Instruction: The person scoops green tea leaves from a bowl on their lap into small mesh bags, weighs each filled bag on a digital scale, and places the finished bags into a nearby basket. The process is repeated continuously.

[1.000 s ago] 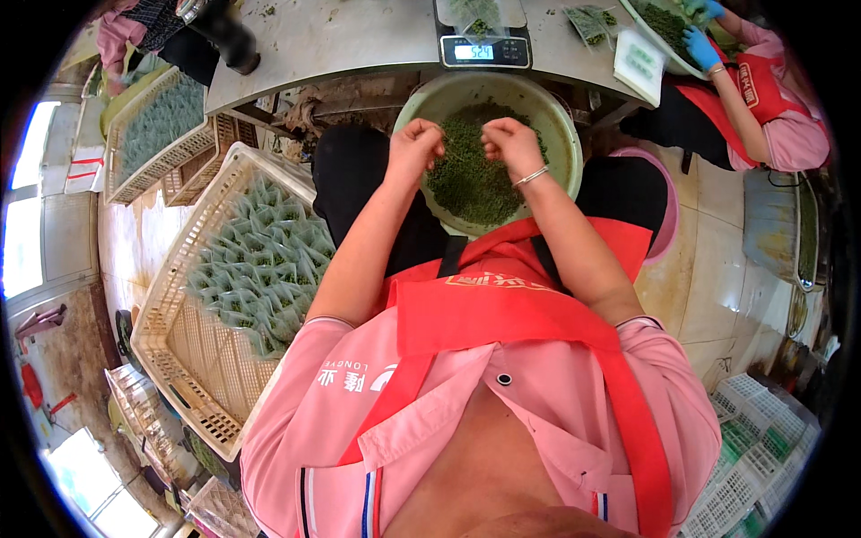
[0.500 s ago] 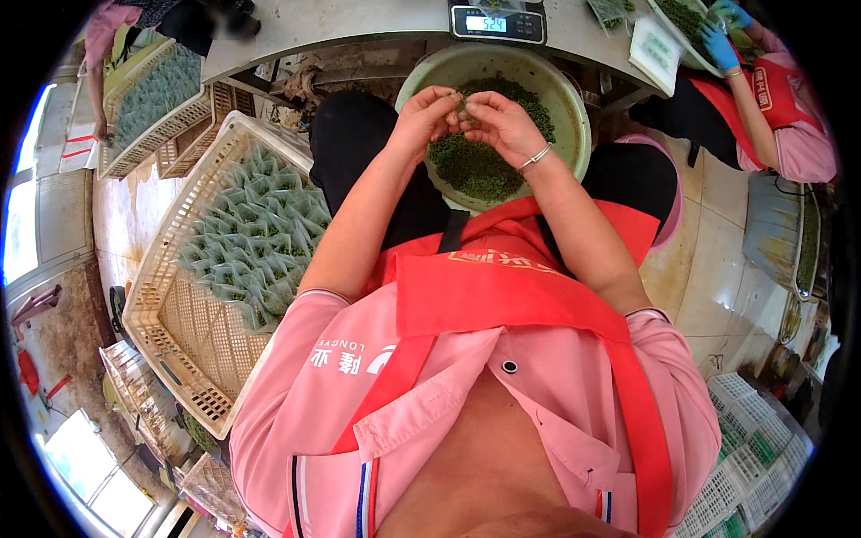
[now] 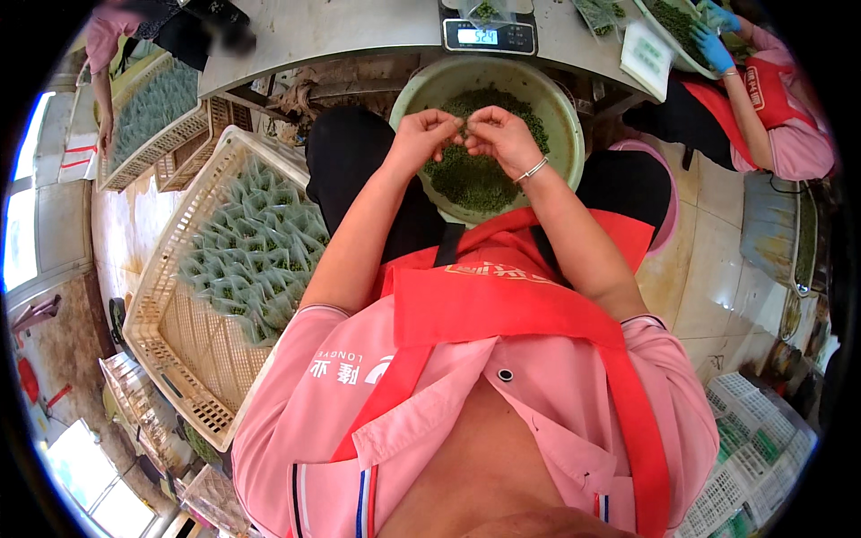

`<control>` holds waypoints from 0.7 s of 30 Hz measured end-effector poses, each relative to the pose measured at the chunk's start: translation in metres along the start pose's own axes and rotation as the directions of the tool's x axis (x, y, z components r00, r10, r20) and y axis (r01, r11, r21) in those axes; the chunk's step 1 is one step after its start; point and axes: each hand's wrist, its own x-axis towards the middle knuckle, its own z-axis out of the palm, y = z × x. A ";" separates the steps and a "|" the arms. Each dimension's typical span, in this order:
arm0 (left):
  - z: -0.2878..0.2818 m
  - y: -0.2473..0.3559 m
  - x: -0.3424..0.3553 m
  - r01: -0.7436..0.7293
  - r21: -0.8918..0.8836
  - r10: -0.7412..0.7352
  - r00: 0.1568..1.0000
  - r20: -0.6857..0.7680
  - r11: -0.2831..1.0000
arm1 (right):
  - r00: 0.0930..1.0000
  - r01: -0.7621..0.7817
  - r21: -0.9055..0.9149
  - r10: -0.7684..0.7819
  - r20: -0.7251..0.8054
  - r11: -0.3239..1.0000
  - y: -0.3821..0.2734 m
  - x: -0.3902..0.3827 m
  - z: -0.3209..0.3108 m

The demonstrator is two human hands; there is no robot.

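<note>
As the forearms (image 3: pixel 354 233) reach past the red apron (image 3: pixel 507 309), the left hand (image 3: pixel 424 139) and right hand (image 3: pixel 504 141) nearly meet, both pinching a green scrap (image 3: pixel 463 131) too small for me to name. Beneath, a pale basin (image 3: pixel 563 134) holds a heap of green bits (image 3: pixel 482 184); left of it sits a crate (image 3: pixel 202 359) of filled bags (image 3: pixel 257 247). Beyond, a scale (image 3: pixel 489 37) stands on the metal table (image 3: pixel 350 40).

One head view, left fisheye of side-by-side pair. Looks steeply down over wearer's pink polo shirt (image 3: pixel 309 408) and red apron (image 3: pixel 507 312), frame upright, unmirrored. Shirt nearest, filling lower middle; left hand (image 3: pixel 420 142) and right hand (image 3: pixel 505 142) farther off, upper centre, above pale green basin (image 3: pixel 567 134). Metal table (image 3: pixel 359 40) crosses top, front edge bowed by lens; beige plastic crate (image 3: pixel 193 345) left of middle.
</note>
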 end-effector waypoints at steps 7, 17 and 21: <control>0.004 -0.001 -0.007 -0.015 0.508 0.040 0.998 -0.037 0.861 | 0.994 -0.107 -0.128 0.103 -0.035 0.986 -0.008 -0.007 -0.008; -0.008 0.003 -0.004 0.013 0.634 0.113 0.981 -0.159 0.773 | 0.983 -0.179 0.048 0.180 -0.017 0.983 -0.001 -0.015 -0.038; -0.002 -0.011 0.001 -0.033 0.672 0.121 0.989 -0.084 0.739 | 0.977 0.209 0.424 -0.207 -0.053 0.881 -0.061 0.034 -0.002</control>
